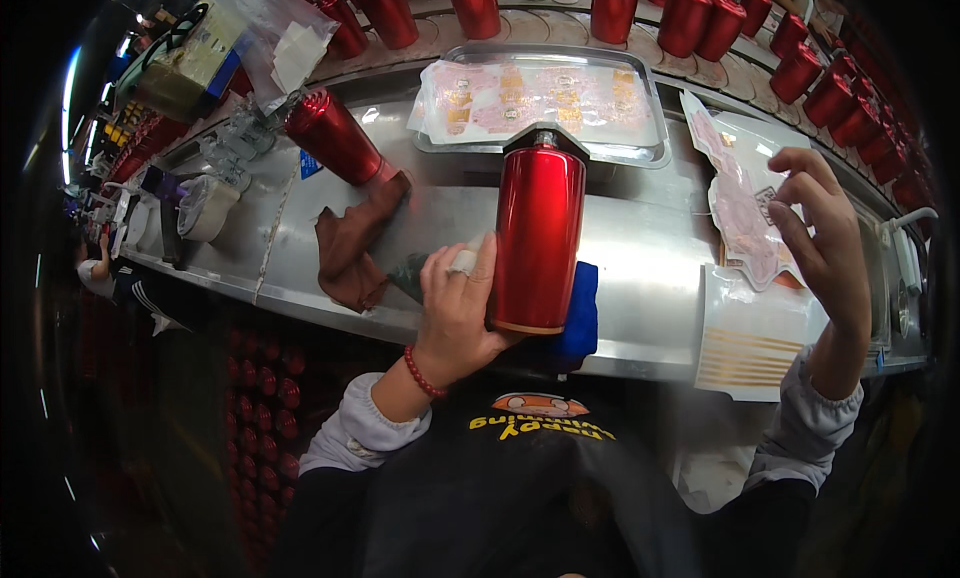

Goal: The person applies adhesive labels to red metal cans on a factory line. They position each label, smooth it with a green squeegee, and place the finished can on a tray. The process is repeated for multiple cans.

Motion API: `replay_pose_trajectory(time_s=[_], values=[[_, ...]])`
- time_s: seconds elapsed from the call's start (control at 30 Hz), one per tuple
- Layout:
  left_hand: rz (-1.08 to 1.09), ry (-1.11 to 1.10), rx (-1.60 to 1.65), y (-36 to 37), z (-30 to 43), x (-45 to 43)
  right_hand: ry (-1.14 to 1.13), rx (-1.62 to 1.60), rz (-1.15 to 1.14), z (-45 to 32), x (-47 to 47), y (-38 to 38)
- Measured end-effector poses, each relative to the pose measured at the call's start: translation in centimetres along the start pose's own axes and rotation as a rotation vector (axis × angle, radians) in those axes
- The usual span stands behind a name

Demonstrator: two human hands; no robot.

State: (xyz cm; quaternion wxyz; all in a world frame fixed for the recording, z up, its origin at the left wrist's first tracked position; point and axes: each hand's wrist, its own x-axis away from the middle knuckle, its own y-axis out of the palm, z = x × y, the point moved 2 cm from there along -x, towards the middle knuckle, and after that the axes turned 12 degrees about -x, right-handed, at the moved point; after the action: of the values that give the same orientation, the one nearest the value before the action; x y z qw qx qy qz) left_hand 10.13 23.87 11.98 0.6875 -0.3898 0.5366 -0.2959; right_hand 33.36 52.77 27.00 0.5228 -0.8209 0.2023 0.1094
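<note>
A glossy red bottle (540,240) lies before me, its neck in a dark angular support. My left hand (463,300), wrapped with white tape on one finger, is against the bottle's lower left side, its palm near the base. My right hand (817,233) is raised on the right with bent, spread fingers, over printed decal sheets (739,203); nothing shows between its fingers. Below them lies a sheet with gold stripes (750,345). A blue cloth (583,315) is beside the bottle's base. More decals lie in a metal tray (658,128) behind the bottle.
Another red bottle (337,139) leans at the left beside a brown cloth (349,255). Small glass vessels (240,143) and a lined white container (206,207) are farther left. Red bottles (476,8) stand on a curved conveyor behind the steel bench (637,225). Other people are at the far edges.
</note>
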Motion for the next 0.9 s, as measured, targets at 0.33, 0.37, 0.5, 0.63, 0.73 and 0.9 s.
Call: replay_pose_trajectory(time_s=[0.33,0.37,0.5,0.63,0.73,0.9], values=[[-0.007,-0.048,0.201,3.2,-1.5,1.9,-0.280,-0.335,-0.159,-8.4,-7.3,7.8],[-0.030,-0.046,0.291,2.9,-1.6,2.0,-0.271,-0.302,-0.124,-7.5,-7.6,9.5],[-0.001,-0.123,0.809,1.2,-2.4,1.5,-0.137,-0.191,-0.051,-5.2,-7.9,14.8],[0.053,0.072,0.471,-0.5,-1.9,-2.5,-0.030,-0.162,0.005,-4.5,-7.9,16.6],[0.040,0.056,0.424,0.5,-2.0,-3.1,-0.104,-0.063,0.152,-4.0,-7.7,16.5],[0.025,0.027,0.469,0.4,-2.3,-3.1,-0.043,-0.190,0.243,-5.9,-4.3,16.8]])
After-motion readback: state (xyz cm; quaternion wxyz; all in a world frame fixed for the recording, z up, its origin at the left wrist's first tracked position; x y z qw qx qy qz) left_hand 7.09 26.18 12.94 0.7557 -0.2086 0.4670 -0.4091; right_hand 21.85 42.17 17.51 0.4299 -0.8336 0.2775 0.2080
